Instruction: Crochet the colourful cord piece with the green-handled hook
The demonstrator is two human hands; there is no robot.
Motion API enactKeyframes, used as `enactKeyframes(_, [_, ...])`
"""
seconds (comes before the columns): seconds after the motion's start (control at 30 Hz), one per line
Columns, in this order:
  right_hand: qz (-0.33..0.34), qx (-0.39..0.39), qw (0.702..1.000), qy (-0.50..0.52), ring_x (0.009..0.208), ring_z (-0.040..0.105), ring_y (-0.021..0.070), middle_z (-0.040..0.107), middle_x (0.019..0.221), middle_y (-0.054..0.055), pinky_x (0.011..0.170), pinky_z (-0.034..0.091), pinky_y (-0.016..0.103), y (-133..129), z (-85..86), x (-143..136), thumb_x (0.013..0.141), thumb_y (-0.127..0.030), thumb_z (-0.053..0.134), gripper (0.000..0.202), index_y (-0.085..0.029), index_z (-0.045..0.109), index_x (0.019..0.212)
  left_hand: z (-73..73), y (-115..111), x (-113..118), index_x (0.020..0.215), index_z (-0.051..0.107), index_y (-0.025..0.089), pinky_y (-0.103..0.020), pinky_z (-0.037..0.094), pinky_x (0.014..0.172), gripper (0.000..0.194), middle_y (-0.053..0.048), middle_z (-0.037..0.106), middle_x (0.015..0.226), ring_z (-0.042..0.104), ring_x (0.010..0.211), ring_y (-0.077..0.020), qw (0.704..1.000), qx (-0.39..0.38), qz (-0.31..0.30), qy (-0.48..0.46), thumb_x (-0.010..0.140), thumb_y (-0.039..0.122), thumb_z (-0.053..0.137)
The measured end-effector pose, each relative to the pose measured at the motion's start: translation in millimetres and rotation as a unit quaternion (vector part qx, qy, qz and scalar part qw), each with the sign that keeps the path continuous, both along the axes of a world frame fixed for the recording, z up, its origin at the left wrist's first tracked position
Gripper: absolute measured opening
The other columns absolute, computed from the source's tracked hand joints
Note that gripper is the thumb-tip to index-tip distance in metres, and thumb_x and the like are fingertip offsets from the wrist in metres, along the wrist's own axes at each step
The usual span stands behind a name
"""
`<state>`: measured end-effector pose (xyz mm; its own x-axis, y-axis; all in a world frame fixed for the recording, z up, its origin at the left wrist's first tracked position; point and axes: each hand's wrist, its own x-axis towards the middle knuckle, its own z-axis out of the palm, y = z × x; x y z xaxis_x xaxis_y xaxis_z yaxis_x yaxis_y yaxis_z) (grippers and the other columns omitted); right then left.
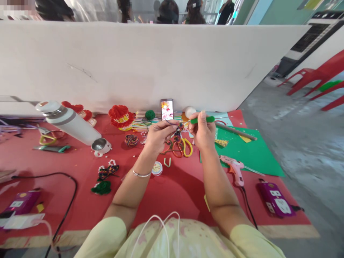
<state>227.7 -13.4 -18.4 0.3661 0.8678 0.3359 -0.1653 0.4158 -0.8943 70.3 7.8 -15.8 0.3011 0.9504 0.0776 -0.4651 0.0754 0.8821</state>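
My right hand is closed round the green handle of a crochet hook, its thin shaft pointing left. Pinched in my left hand is a dark multicoloured crocheted yarn piece, which hangs down at the fingertips, close to the hook's tip. Whether the hook sits in a loop is too small to tell. Below the hands lie scissors with a yellow and an orange-red handle. A ball of multicoloured yarn rests left of my left hand. Behind the hands a phone stands upright, its screen lit.
A white bottle and steel-lined cup stand left, near crocheted pieces. Red ruffled work and green yarn lie behind. On the right are a pink glue gun, green sheet and purple power strip.
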Motion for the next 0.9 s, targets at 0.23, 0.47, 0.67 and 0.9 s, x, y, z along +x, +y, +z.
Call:
enactKeyframes(0.23, [0.034, -0.046, 0.998, 0.003, 0.043, 0.044, 0.0072, 0.056, 0.055, -0.005, 0.039, 0.028, 0.024, 0.8, 0.6, 0.2, 0.084, -0.081, 0.065, 0.056, -0.026, 0.071, 0.083, 0.9, -0.1, 0.4, 0.081, 0.085, 0.017, -0.020, 0.020, 0.041, 0.017, 0.002, 0.061, 0.058, 0.037, 0.044, -0.0024, 1.000, -0.018, -0.011, 0.005, 0.067, 0.023, 0.089])
enactKeyframes(0.47, [0.107, -0.080, 0.990, 0.039, 0.048, 0.051, 0.0059, 0.064, 0.063, -0.005, 0.039, 0.028, 0.020, 3.6, -1.9, 4.6, 0.080, -0.072, 0.077, 0.049, -0.025, 0.073, 0.089, 2.5, 1.9, -2.7, 0.080, 0.083, 0.017, -0.019, 0.017, 0.040, 0.022, 0.003, 0.061, 0.058, 0.035, 0.042, -0.0013, 0.998, -0.044, -0.040, -0.027, 0.061, 0.021, 0.093])
enactKeyframes(0.67, [0.120, -0.068, 0.989, 0.053, 0.050, 0.053, 0.0058, 0.064, 0.063, -0.005, 0.039, 0.029, 0.019, 4.1, -3.6, 5.4, 0.080, -0.069, 0.079, 0.046, -0.024, 0.073, 0.089, 1.4, 3.0, -3.3, 0.078, 0.080, 0.016, -0.018, 0.017, 0.040, 0.023, 0.003, 0.062, 0.060, 0.037, 0.042, -0.0011, 0.998, -0.050, -0.035, -0.033, 0.060, 0.018, 0.094])
enactKeyframes(0.9, [0.130, -0.065, 0.988, 0.051, 0.051, 0.053, 0.0058, 0.064, 0.065, -0.004, 0.040, 0.029, 0.019, 1.7, -3.2, 6.0, 0.079, -0.069, 0.080, 0.046, -0.024, 0.074, 0.088, 1.3, 3.6, -4.0, 0.079, 0.080, 0.016, -0.018, 0.015, 0.040, 0.021, 0.003, 0.062, 0.063, 0.038, 0.042, -0.0008, 0.998, -0.052, -0.030, -0.033, 0.062, 0.019, 0.092])
